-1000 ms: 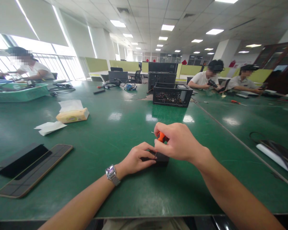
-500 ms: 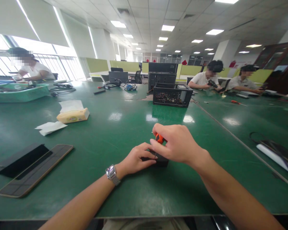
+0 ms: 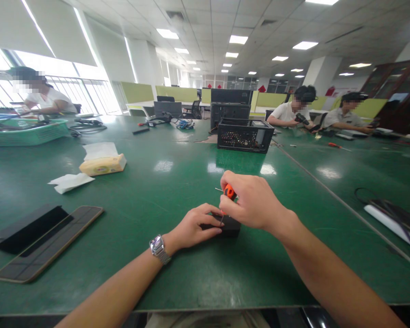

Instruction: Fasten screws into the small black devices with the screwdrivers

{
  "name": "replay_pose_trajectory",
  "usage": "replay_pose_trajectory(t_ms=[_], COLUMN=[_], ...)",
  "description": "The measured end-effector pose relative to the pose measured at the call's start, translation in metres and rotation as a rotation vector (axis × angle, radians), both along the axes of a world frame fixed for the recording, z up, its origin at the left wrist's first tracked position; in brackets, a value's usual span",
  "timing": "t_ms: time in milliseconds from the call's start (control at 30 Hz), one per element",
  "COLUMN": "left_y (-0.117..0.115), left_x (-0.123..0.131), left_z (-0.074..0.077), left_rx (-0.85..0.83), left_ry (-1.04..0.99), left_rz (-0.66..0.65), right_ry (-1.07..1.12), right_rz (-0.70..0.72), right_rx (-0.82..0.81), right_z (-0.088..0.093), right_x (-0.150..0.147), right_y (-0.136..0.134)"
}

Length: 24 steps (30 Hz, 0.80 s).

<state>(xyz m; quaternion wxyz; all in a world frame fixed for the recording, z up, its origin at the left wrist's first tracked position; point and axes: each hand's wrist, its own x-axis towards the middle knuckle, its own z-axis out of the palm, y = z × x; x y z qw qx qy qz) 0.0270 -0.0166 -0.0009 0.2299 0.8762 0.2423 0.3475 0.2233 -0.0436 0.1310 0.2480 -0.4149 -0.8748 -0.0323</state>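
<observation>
On the green table in front of me lies a small black box (image 3: 231,227). My left hand (image 3: 197,225), with a watch on its wrist, holds the box from the left, fingers pressed on its top and near side. Above it, my right hand (image 3: 253,200) is closed on an orange and black screwdriver (image 3: 229,192). The thin shaft points down to the top of the box beside my left fingertips. A second thin metal rod sticks out leftward from the handle. What the tip touches is too small to make out.
A tissue pack (image 3: 104,164) and a loose tissue (image 3: 71,182) lie to the left, above a dark folding case (image 3: 49,243). Ahead stands an open computer case (image 3: 244,136). A green basket (image 3: 30,133) is far left; cables and a white device (image 3: 392,223) are right. Several people sit across the table.
My right hand has risen slightly and turned, with the screwdriver in it, so more of the orange handle shows. My left hand stays on the box.
</observation>
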Motion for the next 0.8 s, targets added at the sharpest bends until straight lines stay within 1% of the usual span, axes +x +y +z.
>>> replay_pose_trajectory(t_ms=[100, 267, 367, 467, 533, 633, 800], left_y=[0.001, 0.000, -0.003, -0.006, -0.007, -0.006, -0.005], left_x=[0.000, 0.000, 0.001, 0.000, -0.001, -0.004, -0.005], left_z=[-0.002, 0.000, 0.007, 0.016, 0.020, 0.024, 0.022], left_rx=[0.011, 0.070, 0.211, 0.394, 0.465, 0.481, 0.450], left_ry=[-0.007, 0.005, 0.060, 0.173, 0.257, 0.320, 0.266], left_rz=[-0.008, 0.005, 0.008, -0.017, -0.036, -0.056, -0.070], right_ry=[-0.013, -0.007, 0.024, 0.035, 0.045, 0.082, 0.118], right_rz=[-0.031, -0.011, -0.016, -0.050, -0.081, -0.120, -0.119], right_rx=[0.025, 0.033, 0.033, 0.030, 0.022, 0.012, -0.021], right_z=[-0.001, 0.000, 0.000, 0.000, 0.000, -0.001, -0.004], right_x=[0.001, 0.002, 0.003, 0.003, 0.003, 0.003, 0.000], right_y=[0.002, 0.003, 0.004, 0.005, 0.006, 0.009, 0.013])
